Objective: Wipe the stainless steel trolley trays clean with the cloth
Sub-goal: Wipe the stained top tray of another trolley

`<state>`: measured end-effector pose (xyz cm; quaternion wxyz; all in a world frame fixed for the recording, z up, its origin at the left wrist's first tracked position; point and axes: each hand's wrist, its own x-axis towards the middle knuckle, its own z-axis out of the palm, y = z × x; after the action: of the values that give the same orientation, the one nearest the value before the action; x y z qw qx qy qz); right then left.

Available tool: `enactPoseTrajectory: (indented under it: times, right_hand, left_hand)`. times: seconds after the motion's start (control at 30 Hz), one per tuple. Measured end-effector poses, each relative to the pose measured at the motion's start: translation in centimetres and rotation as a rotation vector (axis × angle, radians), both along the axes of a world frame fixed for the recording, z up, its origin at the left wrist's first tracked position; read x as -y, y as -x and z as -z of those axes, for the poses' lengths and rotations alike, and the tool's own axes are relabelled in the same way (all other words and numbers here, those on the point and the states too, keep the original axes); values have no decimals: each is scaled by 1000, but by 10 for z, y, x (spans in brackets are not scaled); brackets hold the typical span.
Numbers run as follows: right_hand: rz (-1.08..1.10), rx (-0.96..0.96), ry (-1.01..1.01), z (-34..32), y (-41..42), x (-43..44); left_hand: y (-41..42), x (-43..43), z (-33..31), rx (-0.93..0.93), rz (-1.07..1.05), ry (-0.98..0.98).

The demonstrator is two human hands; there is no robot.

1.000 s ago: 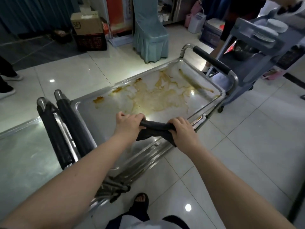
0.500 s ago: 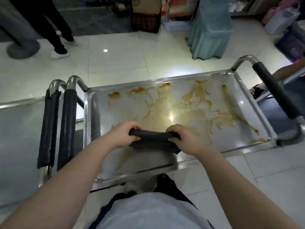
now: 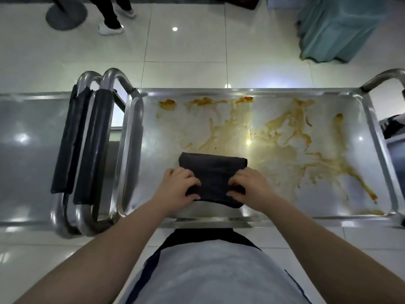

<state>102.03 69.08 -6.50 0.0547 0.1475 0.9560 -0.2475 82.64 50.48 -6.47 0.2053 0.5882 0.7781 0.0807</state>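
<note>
A folded dark cloth (image 3: 213, 179) is pressed flat on the near part of the steel tray (image 3: 372, 119), centre frame. It is gripped at its edges by the left hand (image 3: 177, 186) and right hand (image 3: 252, 186), fingers curled. Brown stains (image 3: 285, 130) are spread across the tray's upper and right areas.

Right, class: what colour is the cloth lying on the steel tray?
Dark grey, almost black cloth, seen best in the head view.
</note>
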Motion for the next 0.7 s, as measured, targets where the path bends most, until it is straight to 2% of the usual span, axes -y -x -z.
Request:
enactPoseTrajectory:
  times: [0.1, 0.3, 0.37, 0.47, 0.57, 0.7]
  right_hand:
    - [-86, 61, -69, 15, -16, 16]
    - [-66, -54, -272, 36, -19, 24]
    - [-33, -64, -285, 36, -18, 26]
    - [99, -33, -175, 25, -7, 18]
    - [192, -7, -16, 6, 12, -5]
    - [340, 23, 189, -15, 41, -22]
  left_hand:
    - [-5, 13, 10, -23, 41, -7]
    - [-5, 12, 25, -224, 159, -163]
    - [-7, 12, 26, -292, 183, -199]
    - [-8, 5, 18, -288, 117, -208]
    - [0, -6, 5, -188, -19, -233]
    - [15, -29, -13, -94, -110, -162]
